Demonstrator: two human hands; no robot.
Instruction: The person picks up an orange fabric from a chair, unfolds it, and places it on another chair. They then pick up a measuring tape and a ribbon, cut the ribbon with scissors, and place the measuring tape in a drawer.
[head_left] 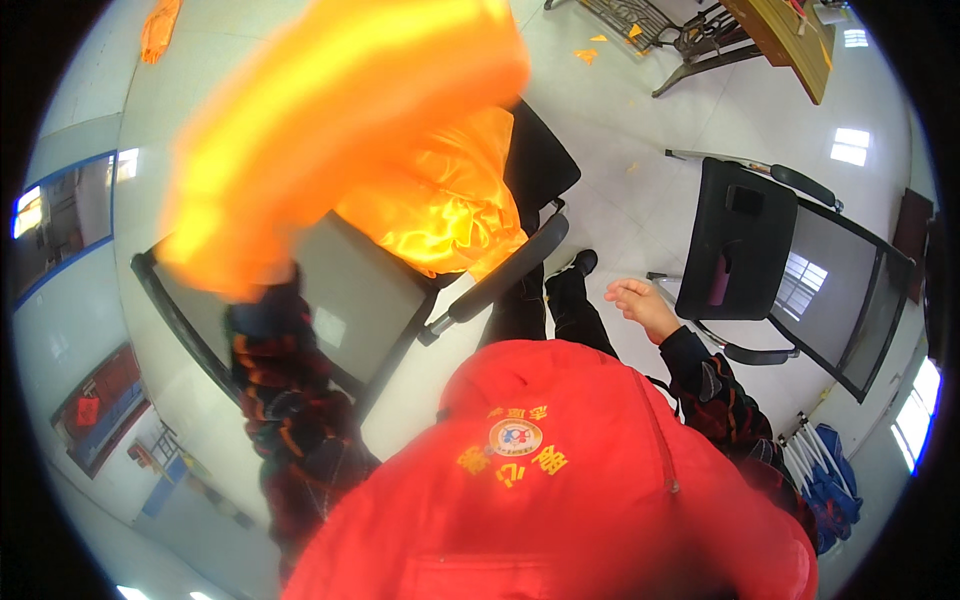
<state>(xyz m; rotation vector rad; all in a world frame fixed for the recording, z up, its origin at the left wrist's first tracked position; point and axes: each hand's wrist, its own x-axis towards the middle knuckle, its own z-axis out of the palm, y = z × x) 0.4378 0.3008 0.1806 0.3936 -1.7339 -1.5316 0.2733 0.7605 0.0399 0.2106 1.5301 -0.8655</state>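
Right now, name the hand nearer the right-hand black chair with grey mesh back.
Right. The bare right hand is just left of the seat of the black chair; the left hand is across the picture, hidden by blurred, shiny orange cloth.

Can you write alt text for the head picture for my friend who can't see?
Bright orange, shiny cloth, partly blurred, hides the left grip at the end of a dark patterned sleeve, in front of a black-framed grey mesh chair. The open, bare right grip holds nothing. A red, printed fabric garment fills the bottom; another black chair stands at right.
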